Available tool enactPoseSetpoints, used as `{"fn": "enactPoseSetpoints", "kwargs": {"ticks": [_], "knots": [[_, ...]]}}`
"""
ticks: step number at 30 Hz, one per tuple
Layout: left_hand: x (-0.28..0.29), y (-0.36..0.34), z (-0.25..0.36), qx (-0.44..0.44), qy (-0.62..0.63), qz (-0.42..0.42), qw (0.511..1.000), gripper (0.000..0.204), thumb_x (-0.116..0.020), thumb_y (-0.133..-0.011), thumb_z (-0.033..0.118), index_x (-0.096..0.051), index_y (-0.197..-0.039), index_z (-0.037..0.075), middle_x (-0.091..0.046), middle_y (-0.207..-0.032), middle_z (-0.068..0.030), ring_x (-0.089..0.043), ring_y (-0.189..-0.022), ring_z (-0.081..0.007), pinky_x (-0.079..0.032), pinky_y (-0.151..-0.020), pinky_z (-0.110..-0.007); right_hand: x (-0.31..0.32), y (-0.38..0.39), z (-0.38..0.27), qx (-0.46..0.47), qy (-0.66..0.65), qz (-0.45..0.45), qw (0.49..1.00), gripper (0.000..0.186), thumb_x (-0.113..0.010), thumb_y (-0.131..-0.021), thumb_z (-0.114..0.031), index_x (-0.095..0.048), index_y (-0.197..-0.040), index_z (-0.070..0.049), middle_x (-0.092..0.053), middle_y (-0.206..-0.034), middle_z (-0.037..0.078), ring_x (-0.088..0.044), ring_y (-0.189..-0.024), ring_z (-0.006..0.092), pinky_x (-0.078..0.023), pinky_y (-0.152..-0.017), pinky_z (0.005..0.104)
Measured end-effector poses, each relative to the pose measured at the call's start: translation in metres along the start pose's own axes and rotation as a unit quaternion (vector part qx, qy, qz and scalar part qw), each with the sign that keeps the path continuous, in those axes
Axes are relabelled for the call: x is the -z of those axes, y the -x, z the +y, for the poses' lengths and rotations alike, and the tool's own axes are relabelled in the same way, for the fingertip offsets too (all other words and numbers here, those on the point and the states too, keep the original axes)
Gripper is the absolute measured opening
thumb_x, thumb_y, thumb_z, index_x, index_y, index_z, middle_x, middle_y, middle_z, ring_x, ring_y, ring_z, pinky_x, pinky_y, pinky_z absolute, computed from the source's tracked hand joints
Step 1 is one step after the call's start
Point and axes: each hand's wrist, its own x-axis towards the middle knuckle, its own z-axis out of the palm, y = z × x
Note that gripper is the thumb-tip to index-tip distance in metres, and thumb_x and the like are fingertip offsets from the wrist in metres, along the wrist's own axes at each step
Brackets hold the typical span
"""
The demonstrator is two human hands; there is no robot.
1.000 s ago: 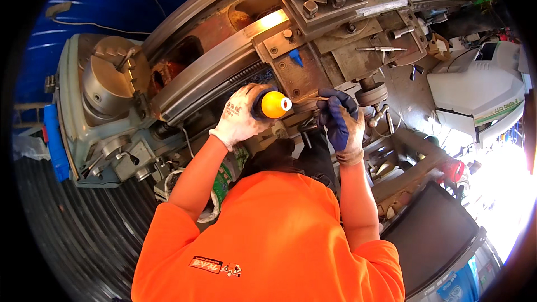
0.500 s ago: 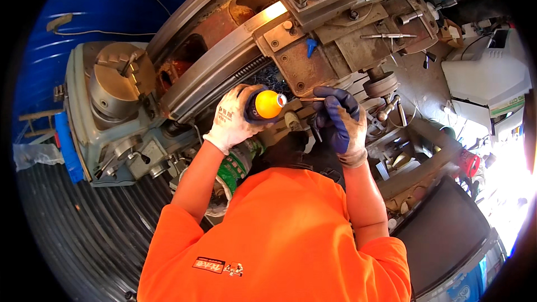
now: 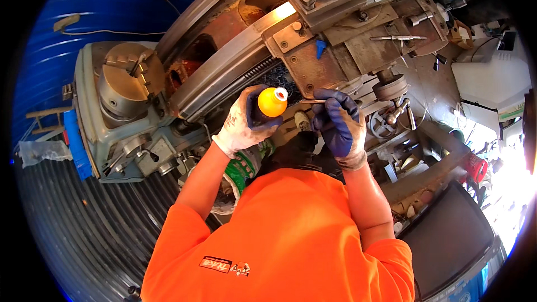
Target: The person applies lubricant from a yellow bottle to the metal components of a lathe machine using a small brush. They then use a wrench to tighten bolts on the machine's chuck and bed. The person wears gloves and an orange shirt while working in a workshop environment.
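Everything in view sits a little farther right than in the earlier frame, and the mouth of the yellow bottle (image 3: 272,104), pointing rightward a second ago, now turns more toward the top of the picture. Largest is a worn metal lathe (image 3: 232,67), its bed running diagonally across the upper part, with a thick round chuck (image 3: 124,90) at the left and a brownish carriage (image 3: 330,72) at the right. Below it spreads the person's orange shirt (image 3: 279,229), with a small printed patch on the back. Both hands wear pale gloves with dark blue coating on the fingers and palm. The left hand (image 3: 242,125) has its grip wrapped around the bottle, holding it in front of the lathe, near the carriage's lower left corner and well apart from the other hand. Rounded and bright orange-yellow, the bottle narrows to a short neck with a whitish rim and a reddish opening; its lower part is hidden by the glove. The right hand (image 3: 341,126) has its grip pinched together on a slim brownish stick (image 3: 313,101), which points left toward the bottle without touching it. On the carriage lies a small blue cone (image 3: 320,48).
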Motion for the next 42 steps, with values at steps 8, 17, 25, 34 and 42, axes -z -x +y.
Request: {"fn": "enactPoseSetpoints", "kwargs": {"ticks": [8, 17, 25, 34, 42], "knots": [[0.008, -0.001, 0.0, -0.039, -0.1, 0.047, 0.993, 0.077, -0.091, -0.062, 0.013, -0.051, -0.127, 0.001, -0.059, -0.119, -0.0176, -0.063, -0.108, -0.0335, -0.052, -0.093, -0.041, -0.005, -0.001, 0.001, 0.006, 0.013, -0.002, 1.0, 0.031, -0.061, -0.102, -0.018, -0.065, -0.122, 0.005, -0.071, -0.093, 0.011, -0.065, -0.073, 0.0136, -0.053, -0.069, 0.0258], [0.022, -0.004, 0.011, -0.066, -0.215, 0.052, 0.973, 0.073, -0.088, -0.059, 0.012, -0.058, -0.126, 0.009, -0.061, -0.115, -0.0154, -0.063, -0.106, -0.0367, -0.053, -0.089, -0.045, -0.011, 0.0, 0.004, -0.01, 0.024, -0.009, 1.0, 0.032, -0.063, -0.101, -0.019, -0.066, -0.122, 0.005, -0.072, -0.096, 0.007, -0.064, -0.079, 0.0102, -0.052, -0.073, 0.0242], [0.031, -0.001, 0.012, -0.083, -0.263, 0.061, 0.959, 0.071, -0.088, -0.057, 0.013, -0.06, -0.122, 0.009, -0.063, -0.119, -0.0129, -0.061, -0.108, -0.035, -0.049, -0.094, -0.045, -0.014, -0.001, 0.004, -0.019, 0.016, -0.011, 1.0, 0.031, -0.064, -0.1, -0.017, -0.066, -0.121, 0.005, -0.071, -0.096, 0.007, -0.064, -0.079, 0.0102, -0.052, -0.074, 0.0243], [0.035, 0.0, 0.014, -0.098, -0.306, 0.051, 0.946, 0.071, -0.089, -0.056, 0.013, -0.061, -0.122, 0.009, -0.064, -0.118, -0.0114, -0.061, -0.107, -0.0338, -0.049, -0.095, -0.045, -0.022, 0.001, 0.004, -0.037, -0.014, -0.022, 0.999, 0.029, -0.063, -0.1, -0.016, -0.066, -0.121, 0.004, -0.071, -0.095, 0.009, -0.065, -0.076, 0.012, -0.053, -0.07, 0.0256], [0.037, -0.001, 0.018, -0.099, -0.311, 0.053, 0.944, 0.073, -0.089, -0.056, 0.014, -0.061, -0.124, 0.01, -0.064, -0.117, -0.0109, -0.061, -0.106, -0.0336, -0.049, -0.094, -0.045, -0.023, 0.001, 0.003, -0.04, 0.012, -0.014, 0.999, 0.03, -0.063, -0.1, -0.018, -0.066, -0.121, 0.004, -0.071, -0.095, 0.009, -0.065, -0.073, 0.0127, -0.053, -0.068, 0.0257]]}}
